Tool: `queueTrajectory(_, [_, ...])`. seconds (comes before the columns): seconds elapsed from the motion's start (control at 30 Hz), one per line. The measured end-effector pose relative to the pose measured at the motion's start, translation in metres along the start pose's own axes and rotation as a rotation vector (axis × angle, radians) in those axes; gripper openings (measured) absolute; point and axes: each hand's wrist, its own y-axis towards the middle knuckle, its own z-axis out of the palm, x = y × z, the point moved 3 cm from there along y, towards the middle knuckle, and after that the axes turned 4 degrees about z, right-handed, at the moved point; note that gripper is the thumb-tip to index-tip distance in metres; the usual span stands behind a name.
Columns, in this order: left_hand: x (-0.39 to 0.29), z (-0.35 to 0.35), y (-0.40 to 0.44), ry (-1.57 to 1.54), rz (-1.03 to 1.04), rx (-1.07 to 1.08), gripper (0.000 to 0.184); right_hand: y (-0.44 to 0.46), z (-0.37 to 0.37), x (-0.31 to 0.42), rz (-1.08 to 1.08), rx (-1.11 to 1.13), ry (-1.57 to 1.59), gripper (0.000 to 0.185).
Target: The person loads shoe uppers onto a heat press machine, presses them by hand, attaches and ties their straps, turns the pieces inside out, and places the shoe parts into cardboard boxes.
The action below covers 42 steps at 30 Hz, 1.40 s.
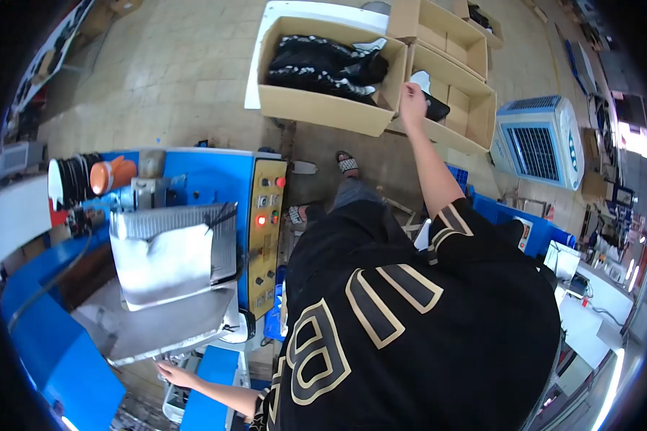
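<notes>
My right hand [413, 108] reaches over the near side of a cardboard box [467, 108], its fingers closed on a black piece [436, 109] with a white part. What kind of piece it is does not show. At the lower left, my left hand [176, 375] is closed at the front edge of the machine's metal plate [172, 334]. Whatever its fingers hold there is too small to make out. Next to my right hand stands another cardboard box [323, 105], holding several black pieces [323, 65] with white parts.
The blue machine [216, 172] at left carries a yellow control panel [266, 244] with a lit red button, and a metal block with white sheet [165, 262] on it. An air cooler [539, 140] stands at right. More boxes [446, 32] are behind.
</notes>
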Motion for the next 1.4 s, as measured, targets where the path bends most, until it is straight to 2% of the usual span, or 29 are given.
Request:
queueTrajectory(0.1, [-0.031, 0.0, -0.097, 0.177, -0.209, -0.199, 0.053, 0.066, -0.018, -0.125, 0.161, 0.038, -0.397, 0.045])
queueTrajectory(0.17, [-0.051, 0.012, -0.166, 0.179, -0.212, -0.226, 0.045, 0.091, -0.01, -0.187, 0.47, 0.235, -0.602, 0.048])
queueTrajectory(0.2, [-0.067, 0.022, -0.199, 0.123, -0.344, -0.144, 0.042, 0.096, -0.01, -0.189, 0.493, 0.331, -0.64, 0.05])
queueTrajectory(0.27, [-0.076, 0.039, -0.255, 0.114, -0.239, 0.019, 0.04, 0.102, -0.005, -0.203, 0.517, 0.472, -0.682, 0.053])
queueTrajectory(0.3, [-0.083, 0.047, -0.273, 0.134, -0.233, 0.184, 0.038, 0.111, 0.003, -0.222, 0.522, 0.521, -0.688, 0.054])
queueTrajectory(0.4, [-0.108, 0.075, -0.312, -0.204, -0.654, 0.665, 0.034, 0.132, 0.032, -0.29, 0.408, 0.52, -0.734, 0.052])
queueTrajectory(0.43, [-0.128, 0.083, -0.32, -0.104, -0.778, 0.844, 0.038, 0.133, 0.034, -0.288, 0.437, 0.49, -0.689, 0.05])
queueTrajectory(0.5, [-0.176, 0.109, -0.329, -0.167, -0.92, 1.127, 0.04, 0.137, 0.015, -0.267, 0.484, 0.418, -0.599, 0.045])
queueTrajectory(0.53, [-0.197, 0.124, -0.329, -0.115, -0.693, 1.313, 0.038, 0.143, 0.002, -0.25, 0.454, 0.371, -0.62, 0.045])
queueTrajectory(0.57, [-0.211, 0.144, -0.329, -0.092, -0.795, 1.308, 0.038, 0.143, -0.012, -0.231, 0.424, 0.32, -0.639, 0.045])
queueTrajectory(0.6, [-0.221, 0.165, -0.329, -0.153, -0.571, 1.445, 0.039, 0.139, -0.03, -0.215, 0.315, 0.124, -0.559, 0.039])
queueTrajectory(0.63, [-0.271, 0.173, -0.328, -0.153, -0.605, 1.451, 0.045, 0.134, -0.048, -0.203, 0.304, 0.06, -0.428, 0.035])
queueTrajectory(0.67, [-0.31, 0.182, -0.324, -0.157, -0.532, 1.512, 0.052, 0.132, -0.065, -0.189, 0.289, -0.006, -0.292, 0.031])
queueTrajectory(0.7, [-0.343, 0.188, -0.315, -0.208, -0.337, 1.563, 0.055, 0.132, -0.078, -0.171, 0.265, -0.068, -0.153, 0.027])
queueTrajectory(0.73, [-0.406, 0.178, -0.31, -0.298, -0.282, 1.489, 0.057, 0.126, -0.086, -0.153, 0.25, -0.059, 0.169, 0.029])
queueTrajectory(0.77, [-0.445, 0.177, -0.302, -0.305, -0.161, 1.502, 0.058, 0.11, -0.092, -0.132, 0.238, -0.032, 0.487, 0.034])
queueTrajectory(0.83, [-0.517, 0.174, -0.296, -0.409, -0.054, 1.486, 0.061, 0.06, -0.115, -0.019, 0.193, 0.118, 0.638, 0.045])
queueTrajectory(0.9, [-0.533, 0.202, -0.296, -0.576, -0.195, 1.641, 0.076, 0.003, -0.119, 0.067, 0.012, 0.326, 0.534, 0.058])
queueTrajectory(0.97, [-0.547, 0.209, -0.293, -0.811, -0.389, 1.719, 0.094, -0.061, -0.104, 0.114, 0.026, 0.574, 0.68, 0.067])
queueTrajectory(1.0, [-0.543, 0.215, -0.288, -0.982, -0.532, 1.736, 0.095, -0.091, -0.095, 0.132, 0.016, 0.7, 0.654, 0.072])
queueTrajectory(1.07, [-0.529, 0.213, -0.279, -1.245, -0.607, 1.574, 0.083, -0.146, -0.072, 0.15, -0.073, 0.981, 0.576, 0.077])
queueTrajectory(1.1, [-0.514, 0.21, -0.273, -1.345, -0.626, 1.446, 0.075, -0.177, -0.064, 0.169, -0.013, 1.157, 0.604, 0.075])
queueTrajectory(1.2, [-0.436, 0.214, -0.254, -1.159, -0.535, 1.099, 0.058, -0.248, -0.025, 0.186, -0.002, 1.575, 0.481, 0.082])
queueTrajectory(1.23, [-0.408, 0.21, -0.251, -1.06, -0.426, 0.951, 0.054, -0.267, -0.016, 0.194, 0.002, 1.69, 0.446, 0.085])
queueTrajectory(1.27, [-0.38, 0.205, -0.246, -0.95, -0.322, 0.808, 0.05, -0.279, -0.002, 0.2, 0.116, 1.738, 0.36, 0.087])
queueTrajectory(1.3, [-0.354, 0.2, -0.244, -0.83, -0.22, 0.674, 0.046, -0.292, 0.015, 0.211, 0.169, 1.804, 0.338, 0.08])
queueTrajectory(1.33, [-0.33, 0.196, -0.247, -0.837, -0.217, 0.616, 0.046, -0.306, 0.035, 0.224, 0.227, 1.859, 0.313, 0.075])
queueTrajectory(1.37, [-0.306, 0.196, -0.251, -0.777, -0.235, 0.662, 0.047, -0.32, 0.054, 0.236, 0.29, 1.907, 0.284, 0.07])
queueTrajectory(1.4, [-0.278, 0.206, -0.261, -0.712, -0.222, 0.623, 0.043, -0.342, 0.076, 0.244, 0.084, 1.968, 0.059, 0.068])
